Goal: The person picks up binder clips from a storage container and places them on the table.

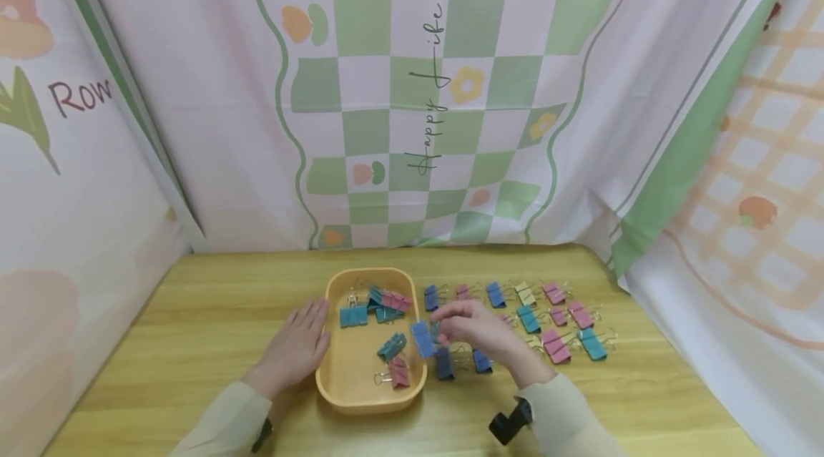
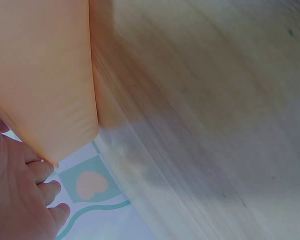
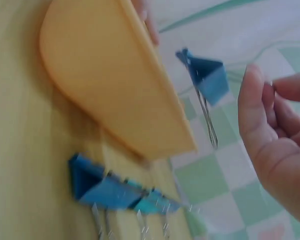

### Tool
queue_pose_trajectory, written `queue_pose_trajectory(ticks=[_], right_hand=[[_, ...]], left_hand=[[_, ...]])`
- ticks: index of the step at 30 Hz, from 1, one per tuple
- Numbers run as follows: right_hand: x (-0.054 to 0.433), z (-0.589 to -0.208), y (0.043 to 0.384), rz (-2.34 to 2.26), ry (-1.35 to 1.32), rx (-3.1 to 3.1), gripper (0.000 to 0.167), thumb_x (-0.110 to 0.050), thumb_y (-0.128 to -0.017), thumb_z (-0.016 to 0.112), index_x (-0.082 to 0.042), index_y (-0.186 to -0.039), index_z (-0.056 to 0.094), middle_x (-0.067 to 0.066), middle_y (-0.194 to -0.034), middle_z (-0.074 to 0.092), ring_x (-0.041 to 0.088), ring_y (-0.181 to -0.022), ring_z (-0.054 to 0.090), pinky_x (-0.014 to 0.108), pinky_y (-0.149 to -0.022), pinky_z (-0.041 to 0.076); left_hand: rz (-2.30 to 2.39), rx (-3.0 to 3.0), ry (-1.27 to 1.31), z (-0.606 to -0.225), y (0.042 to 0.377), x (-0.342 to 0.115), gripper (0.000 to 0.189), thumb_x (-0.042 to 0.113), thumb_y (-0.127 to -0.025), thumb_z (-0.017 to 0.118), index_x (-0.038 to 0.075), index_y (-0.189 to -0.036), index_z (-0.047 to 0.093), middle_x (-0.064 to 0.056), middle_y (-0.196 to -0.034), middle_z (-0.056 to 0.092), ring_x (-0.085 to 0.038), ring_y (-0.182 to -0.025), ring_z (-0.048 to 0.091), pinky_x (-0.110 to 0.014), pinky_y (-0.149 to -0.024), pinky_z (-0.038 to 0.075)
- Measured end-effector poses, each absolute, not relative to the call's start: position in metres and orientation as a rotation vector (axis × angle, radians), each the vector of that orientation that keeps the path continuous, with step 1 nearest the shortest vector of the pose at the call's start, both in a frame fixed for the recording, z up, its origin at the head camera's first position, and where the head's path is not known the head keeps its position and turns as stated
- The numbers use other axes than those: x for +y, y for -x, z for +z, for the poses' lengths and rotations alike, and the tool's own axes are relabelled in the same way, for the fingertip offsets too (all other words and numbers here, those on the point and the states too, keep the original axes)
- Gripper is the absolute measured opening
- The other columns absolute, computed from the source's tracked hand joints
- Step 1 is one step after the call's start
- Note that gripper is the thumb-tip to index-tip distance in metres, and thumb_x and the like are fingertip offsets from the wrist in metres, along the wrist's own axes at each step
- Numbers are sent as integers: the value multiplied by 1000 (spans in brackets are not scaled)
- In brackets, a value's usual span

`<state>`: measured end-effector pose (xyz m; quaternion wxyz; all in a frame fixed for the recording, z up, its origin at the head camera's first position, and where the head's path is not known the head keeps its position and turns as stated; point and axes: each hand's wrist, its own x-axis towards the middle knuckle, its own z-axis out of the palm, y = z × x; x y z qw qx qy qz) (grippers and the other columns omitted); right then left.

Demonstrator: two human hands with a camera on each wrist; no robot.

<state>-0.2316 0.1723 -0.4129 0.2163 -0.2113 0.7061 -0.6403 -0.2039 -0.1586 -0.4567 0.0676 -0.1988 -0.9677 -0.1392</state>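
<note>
My right hand (image 1: 483, 332) pinches a blue binder clip (image 1: 423, 339) by a wire handle, holding it over the right rim of the yellow tray (image 1: 350, 364). In the right wrist view that blue clip hangs in the air from the fingertips (image 3: 250, 82), its other handle swinging free. Flat against the tray's left side lies my left hand (image 1: 292, 350), fingers extended. Inside the tray are several clips, among them a teal clip (image 1: 353, 316), a pink clip (image 1: 395, 300) and a red-pink clip (image 1: 399, 372).
Several more binder clips lie in loose rows right of the tray, including a yellow clip (image 1: 524, 294), a pink clip (image 1: 555, 346) and a teal clip (image 1: 591, 344). Behind the wooden table (image 1: 212, 314) hangs a checkered curtain (image 1: 418, 85).
</note>
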Motion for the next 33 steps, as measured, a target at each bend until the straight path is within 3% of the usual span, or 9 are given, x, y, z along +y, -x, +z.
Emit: queue_pose_trajectory(ticks=[4,10,19,25,33], right_hand=[[193,-424,228,-1827,684,1758,17,2,-90,49,5,-102,61,9,-85,64,15,-76,61,33,-74,52],[216,-447,223,-1807,751,1529,25,7,-89,44,-2,-101,64,5,-88,65,15,-79,63,29,-73,53],[224,-473,212,-1723,656,1522,20,8,-87,49,19,-104,52,12,-90,65,18,-81,64,31,-74,54],[226,-479,207,-1697,612,1525,19,4,-87,52,14,-103,57,12,-90,66,19,-81,65,33,-76,53],[228,-477,203,-1638,594,1591,26,1,-89,51,18,-109,50,17,-94,62,22,-81,64,36,-76,53]], left_hand=[[-409,-2917,600,-457,204,-159,52,22,-99,36,-8,-140,27,-22,-145,25,-38,-133,21,-48,-109,14],[-432,-2923,603,-455,204,-158,52,21,-99,37,-9,-140,27,-23,-145,25,-38,-133,20,-50,-108,15],[-448,-2931,599,-454,203,-158,52,21,-99,36,-9,-140,26,-23,-145,24,-38,-133,20,-50,-108,15],[-473,-2911,608,-454,203,-158,52,21,-98,37,-10,-139,28,-25,-144,26,-40,-132,22,-51,-107,18],[-456,-2939,591,-454,203,-158,53,22,-99,37,-9,-140,26,-24,-145,24,-39,-133,20,-50,-108,15]])
